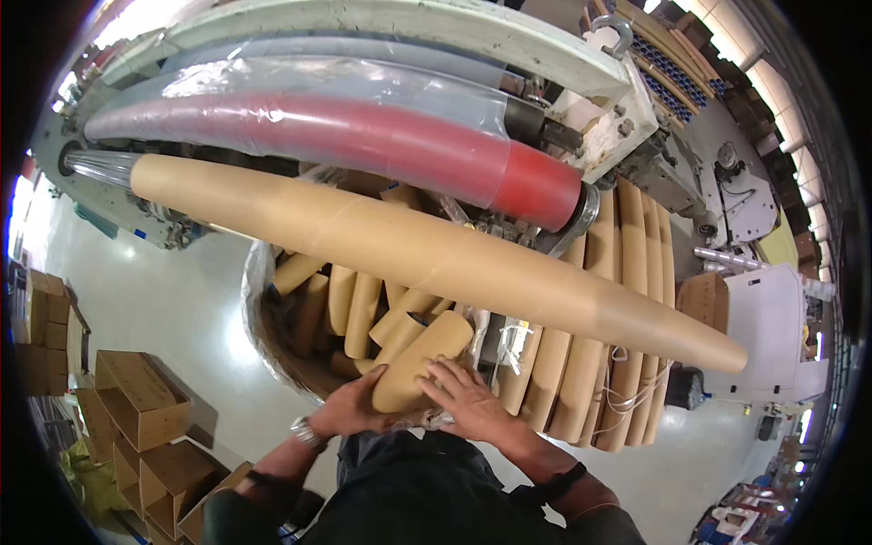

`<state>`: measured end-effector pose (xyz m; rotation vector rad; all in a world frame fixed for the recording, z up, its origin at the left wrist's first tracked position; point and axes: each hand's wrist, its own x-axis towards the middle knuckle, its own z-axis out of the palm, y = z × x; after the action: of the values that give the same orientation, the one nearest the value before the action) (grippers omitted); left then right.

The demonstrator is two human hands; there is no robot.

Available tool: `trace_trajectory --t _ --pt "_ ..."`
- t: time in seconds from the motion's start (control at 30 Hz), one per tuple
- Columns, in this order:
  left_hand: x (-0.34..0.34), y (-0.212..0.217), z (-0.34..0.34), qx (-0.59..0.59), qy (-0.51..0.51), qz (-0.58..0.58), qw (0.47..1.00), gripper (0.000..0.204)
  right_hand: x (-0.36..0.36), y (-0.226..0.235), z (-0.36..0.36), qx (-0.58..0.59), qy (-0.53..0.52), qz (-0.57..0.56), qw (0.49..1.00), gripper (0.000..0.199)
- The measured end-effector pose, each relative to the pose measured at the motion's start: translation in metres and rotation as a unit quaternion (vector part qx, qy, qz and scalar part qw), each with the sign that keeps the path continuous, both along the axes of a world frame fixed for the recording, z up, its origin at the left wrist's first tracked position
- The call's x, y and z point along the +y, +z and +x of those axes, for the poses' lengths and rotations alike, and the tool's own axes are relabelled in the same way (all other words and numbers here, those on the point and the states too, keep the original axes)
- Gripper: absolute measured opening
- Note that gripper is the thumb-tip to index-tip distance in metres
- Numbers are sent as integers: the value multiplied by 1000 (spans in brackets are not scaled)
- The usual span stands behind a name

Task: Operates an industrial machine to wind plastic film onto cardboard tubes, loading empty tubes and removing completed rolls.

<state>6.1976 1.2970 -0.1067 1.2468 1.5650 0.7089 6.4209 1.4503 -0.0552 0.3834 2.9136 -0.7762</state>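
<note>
cardboard tube (425, 365) | above bin's (257, 313) near edge | left hand (352, 406) grips near end, fingers partly hidden; right hand (472, 400) fingers slightly spread against side | likely light, stiff; best held mid-length

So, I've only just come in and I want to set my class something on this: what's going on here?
A person's left-hand grip cups the lower end of a short brown cardboard tube, while the spread fingers of the right-hand grip rest on its side. The tube is tilted, just above similar short tubes in a large plastic-edged container. Beyond it, a long brown cylinder stretches across, before a red roll under clear film.
</note>
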Motion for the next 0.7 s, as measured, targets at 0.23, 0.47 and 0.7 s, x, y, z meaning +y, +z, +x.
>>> trace_trajectory --t 0.23,0.47,0.7 --pt "28 162 16 103 -87 -1 991 87 41 88 -27 87 133 193 968 74" --pt "120 148 28 -489 467 263 688 49 68 98 64 44 -88 77 992 78" --pt "181 140 -15 -473 564 343 584 37 65 102 138 18 -166 76 983 89"
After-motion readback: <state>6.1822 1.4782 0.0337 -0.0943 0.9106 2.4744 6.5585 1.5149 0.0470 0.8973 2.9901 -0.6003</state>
